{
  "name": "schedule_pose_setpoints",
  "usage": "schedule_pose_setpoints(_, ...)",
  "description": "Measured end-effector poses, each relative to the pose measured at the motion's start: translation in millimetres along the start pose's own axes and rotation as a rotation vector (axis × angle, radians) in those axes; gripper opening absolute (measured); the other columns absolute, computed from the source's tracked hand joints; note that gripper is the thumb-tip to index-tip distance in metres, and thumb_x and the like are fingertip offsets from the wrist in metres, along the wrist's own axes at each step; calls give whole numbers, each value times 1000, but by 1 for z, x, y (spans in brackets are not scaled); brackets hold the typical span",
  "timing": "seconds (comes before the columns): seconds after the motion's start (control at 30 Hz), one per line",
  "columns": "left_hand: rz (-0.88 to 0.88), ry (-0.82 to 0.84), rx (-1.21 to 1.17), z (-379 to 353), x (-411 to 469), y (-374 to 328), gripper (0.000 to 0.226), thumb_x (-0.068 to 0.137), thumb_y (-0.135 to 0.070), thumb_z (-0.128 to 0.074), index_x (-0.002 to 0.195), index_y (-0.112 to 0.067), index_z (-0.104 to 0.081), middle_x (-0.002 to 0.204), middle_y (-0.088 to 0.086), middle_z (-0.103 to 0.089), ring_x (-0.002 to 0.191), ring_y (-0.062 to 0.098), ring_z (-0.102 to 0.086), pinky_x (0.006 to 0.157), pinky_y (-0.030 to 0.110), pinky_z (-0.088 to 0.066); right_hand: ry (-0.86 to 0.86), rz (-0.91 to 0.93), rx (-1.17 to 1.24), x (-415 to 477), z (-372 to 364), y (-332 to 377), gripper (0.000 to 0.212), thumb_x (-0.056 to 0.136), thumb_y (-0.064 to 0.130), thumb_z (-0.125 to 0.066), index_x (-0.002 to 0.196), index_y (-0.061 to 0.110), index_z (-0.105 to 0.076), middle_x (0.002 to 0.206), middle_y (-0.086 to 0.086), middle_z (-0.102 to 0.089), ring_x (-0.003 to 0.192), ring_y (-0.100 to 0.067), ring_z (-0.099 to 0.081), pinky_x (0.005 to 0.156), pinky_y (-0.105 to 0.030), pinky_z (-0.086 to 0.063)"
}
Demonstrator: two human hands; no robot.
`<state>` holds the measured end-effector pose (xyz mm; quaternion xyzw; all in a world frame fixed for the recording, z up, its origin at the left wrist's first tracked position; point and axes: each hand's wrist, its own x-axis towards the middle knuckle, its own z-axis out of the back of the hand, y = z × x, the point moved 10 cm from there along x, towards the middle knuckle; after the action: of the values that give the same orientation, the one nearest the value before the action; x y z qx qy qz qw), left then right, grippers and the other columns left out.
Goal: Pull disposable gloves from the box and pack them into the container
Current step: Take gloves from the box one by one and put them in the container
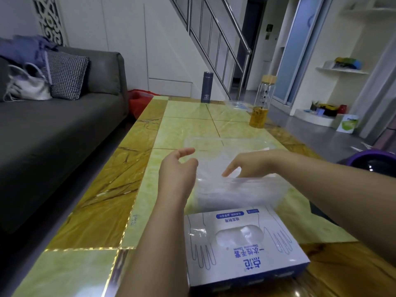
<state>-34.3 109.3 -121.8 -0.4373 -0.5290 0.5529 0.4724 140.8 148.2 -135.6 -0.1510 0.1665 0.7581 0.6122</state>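
Packing step imo: right hand (246, 166), grip released, presses thin clear gloves (225, 190) into the clear plastic container (277, 189) just behind the white-and-blue cardboard box (216, 266), left hand (177, 170) empty too; next, probably pull another.

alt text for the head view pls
A person's left hand and right hand reach over a clear plastic container of translucent gloves on a yellow-green marbled table. A white-and-blue cardboard glove box lies nearest the camera.
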Motion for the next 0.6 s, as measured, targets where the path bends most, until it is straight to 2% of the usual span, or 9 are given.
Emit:
schedule_pose_setpoints(0.07, -4, 28, 55, -2, -1, 0, 30, 89, -6, -51, 106, -29, -60, 58, -2, -50, 27, 4, -28, 33, 15, -25, 45, -37, -15, 10, -9, -5, 61, 84, 39, -68, 140, 32, -45, 150, 2, -37, 133, -23, -40, 109, -42, -36)
schedule_pose_setpoints(0.17, -14, 53, 102, -2, 0, -3, 35, 87, -3, -49, 107, -28, -62, 65, 4, -57, 24, 5, -25, 30, 14, -21, 146, -44, -104, 16, -26, 0, 61, 87, 24, -65, 143, 26, -41, 149, -3, -37, 132, -25, -40, 108, -44, -36)
schedule_pose_setpoints(0.23, -22, 63, 119, -3, 1, -3, 35, 87, -3, -48, 106, -28, -62, 63, 4, -56, 23, 5, -25, 30, 13, -21, 197, -25, -171, 15, -33, 5, 59, 86, 23, -66, 140, 22, -43, 142, -4, -45, 126, -24, -45, 106, -42, -37)
schedule_pose_setpoints(0.33, -38, 67, 146, -4, 1, -3, 34, 89, -4, -47, 107, -28, -62, 58, 3, -53, 23, 5, -26, 30, 12, -20, 184, -32, -146, 12, -26, 5, 61, 83, 30, -71, 138, 28, -46, 139, 0, -44, 123, -25, -47, 105, -43, -40)
schedule_pose_setpoints(0.43, -62, 51, 156, -4, 5, -3, 36, 89, -4, -47, 113, -26, -63, 49, -1, -45, 24, 5, -25, 30, 12, -19, 21, 29, -57, 1, 3, 12, 47, 84, 35, -69, 129, 27, -57, 137, 5, -48, 112, -13, -51, 102, -34, -41)
schedule_pose_setpoints(0.5, -82, 34, 178, -2, 3, -5, 35, 91, -6, -47, 118, -24, -62, 47, -4, -44, 24, 4, -26, 31, 13, -20, -147, 73, 4, -15, 31, 17, 29, 88, 33, -64, 115, 23, -66, 125, 7, -60, 93, -3, -55, 87, -22, -42)
schedule_pose_setpoints(0.57, -128, 21, 208, 2, -6, -13, 34, 92, -10, -49, 122, -24, -60, 64, -2, -57, 33, 3, -38, 37, 14, -28, -312, 88, 8, -37, 56, 19, 17, 89, 32, -64, 101, 20, -69, 106, 6, -69, 81, -1, -57, 70, -17, -42)
schedule_pose_setpoints(0.6, -163, 7, 233, 4, -11, -17, 33, 93, -13, -50, 122, -25, -59, 86, 0, -64, 48, 3, -53, 47, 15, -35, -394, 91, -16, -50, 66, 22, 14, 89, 31, -63, 95, 20, -69, 97, 7, -69, 77, -1, -56, 64, -16, -41)
